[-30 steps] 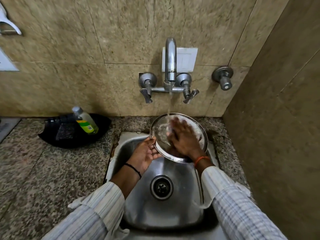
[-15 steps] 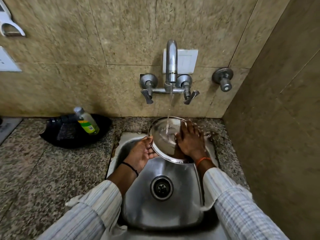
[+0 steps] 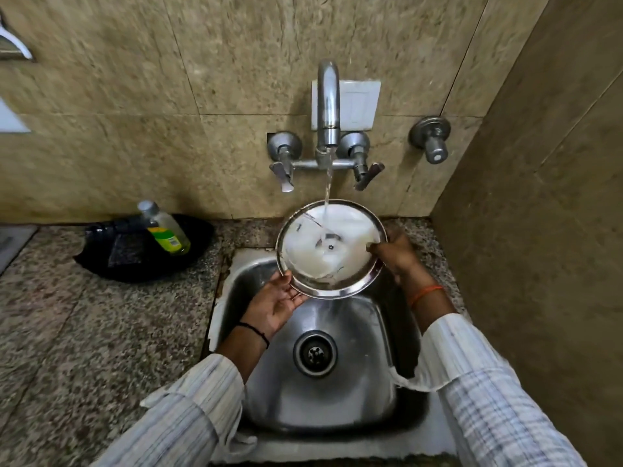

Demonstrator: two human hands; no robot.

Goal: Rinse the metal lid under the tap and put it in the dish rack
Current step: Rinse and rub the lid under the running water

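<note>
The round metal lid (image 3: 340, 281) is held tilted over the back of the steel sink (image 3: 354, 382), its inner face toward me and covered in white foam. Water from the wall tap (image 3: 327, 106) falls onto the lid's middle. My left hand (image 3: 274, 305) grips the lid's lower left rim. At the right rim, my right hand (image 3: 396, 254) holds the edge with its fingertips. No dish rack is in view.
On the granite counter left of the sink lies a black tray (image 3: 111, 261) with a tilted dish soap bottle (image 3: 165, 229) in it. A side wall stands close on the right. A separate valve (image 3: 431, 139) sticks out of the back wall.
My right hand has slid off the lid's inner face to its right rim. The lid's foamy face now shows fully under the water stream.
</note>
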